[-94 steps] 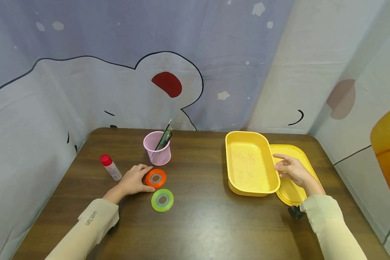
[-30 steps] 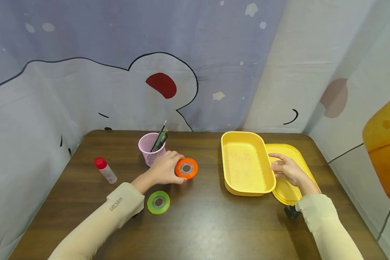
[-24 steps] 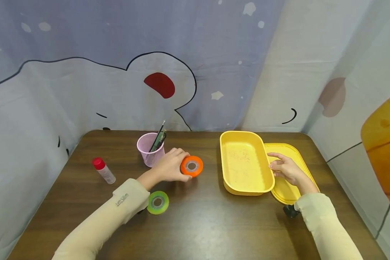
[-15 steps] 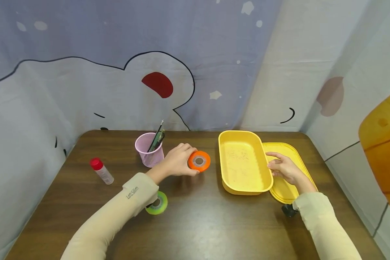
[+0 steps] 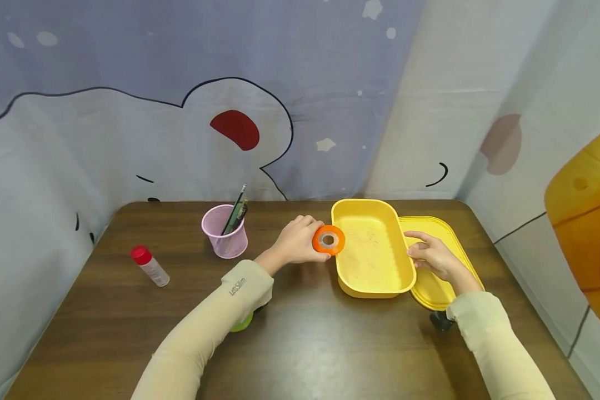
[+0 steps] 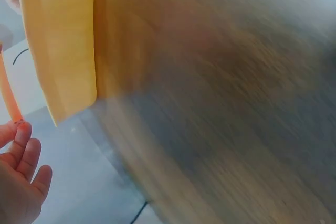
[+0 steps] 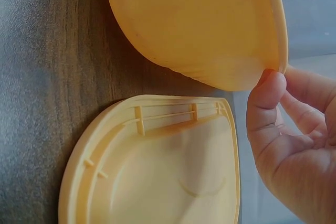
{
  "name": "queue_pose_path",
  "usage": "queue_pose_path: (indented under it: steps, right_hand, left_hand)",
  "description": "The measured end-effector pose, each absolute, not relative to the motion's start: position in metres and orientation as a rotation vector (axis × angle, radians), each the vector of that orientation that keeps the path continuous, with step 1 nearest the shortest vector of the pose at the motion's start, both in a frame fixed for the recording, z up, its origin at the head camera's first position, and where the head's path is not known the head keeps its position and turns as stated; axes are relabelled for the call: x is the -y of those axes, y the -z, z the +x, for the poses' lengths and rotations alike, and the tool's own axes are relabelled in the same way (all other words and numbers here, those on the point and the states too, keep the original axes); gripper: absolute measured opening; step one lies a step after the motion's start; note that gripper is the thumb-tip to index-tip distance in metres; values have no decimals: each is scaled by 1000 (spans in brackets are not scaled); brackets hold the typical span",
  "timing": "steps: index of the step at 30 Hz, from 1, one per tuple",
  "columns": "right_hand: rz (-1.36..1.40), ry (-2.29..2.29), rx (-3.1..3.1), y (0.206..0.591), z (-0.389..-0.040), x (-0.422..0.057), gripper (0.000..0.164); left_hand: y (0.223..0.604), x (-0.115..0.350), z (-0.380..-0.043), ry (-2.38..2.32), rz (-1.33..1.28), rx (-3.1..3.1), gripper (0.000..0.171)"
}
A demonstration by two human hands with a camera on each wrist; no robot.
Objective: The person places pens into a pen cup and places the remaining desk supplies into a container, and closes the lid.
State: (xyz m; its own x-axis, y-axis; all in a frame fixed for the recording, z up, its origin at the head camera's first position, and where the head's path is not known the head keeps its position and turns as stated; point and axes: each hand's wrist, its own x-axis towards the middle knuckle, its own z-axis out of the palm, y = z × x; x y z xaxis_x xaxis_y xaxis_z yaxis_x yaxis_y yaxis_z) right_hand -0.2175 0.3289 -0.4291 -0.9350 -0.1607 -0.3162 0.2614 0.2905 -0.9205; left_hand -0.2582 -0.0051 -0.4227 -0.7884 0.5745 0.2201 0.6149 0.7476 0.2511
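My left hand (image 5: 298, 240) pinches an orange tape roll (image 5: 317, 240) by its edge, beside the left rim of a yellow plastic box (image 5: 375, 266). In the left wrist view the roll (image 6: 8, 90) appears edge-on between thumb and fingers, apart from the box wall (image 6: 63, 40). Thumb and fingers of my right hand (image 5: 434, 256) pinch the box's right rim; the right wrist view shows the thumb (image 7: 268, 90) against the wall. No object shows inside the box. Under my left forearm, a green tape roll (image 5: 242, 324) is mostly hidden.
A yellow lid (image 5: 432, 289) lies flat right of the box, under my right hand. At the back left stands a pink mesh cup (image 5: 230, 244) holding pencils and pens (image 5: 236, 216). A red-capped glue stick (image 5: 152, 269) lies at the far left. Curtains rise behind the table.
My left hand has picked up the orange tape roll and carried it rightward to the box's left rim. My forearm now covers most of the green roll. The right hand keeps its grip.
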Motion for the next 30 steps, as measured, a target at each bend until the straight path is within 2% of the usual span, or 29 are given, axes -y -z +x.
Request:
queue_pose_path:
  steps: [21, 30]
  right_hand:
    - [89, 1673, -2231, 431, -214, -322, 60]
    - [89, 1685, -2199, 418, -208, -312, 58]
  left_hand:
    - [432, -47, -262, 325, -1096, 2851, 69]
    - [434, -62, -262, 74, -1181, 2886, 67]
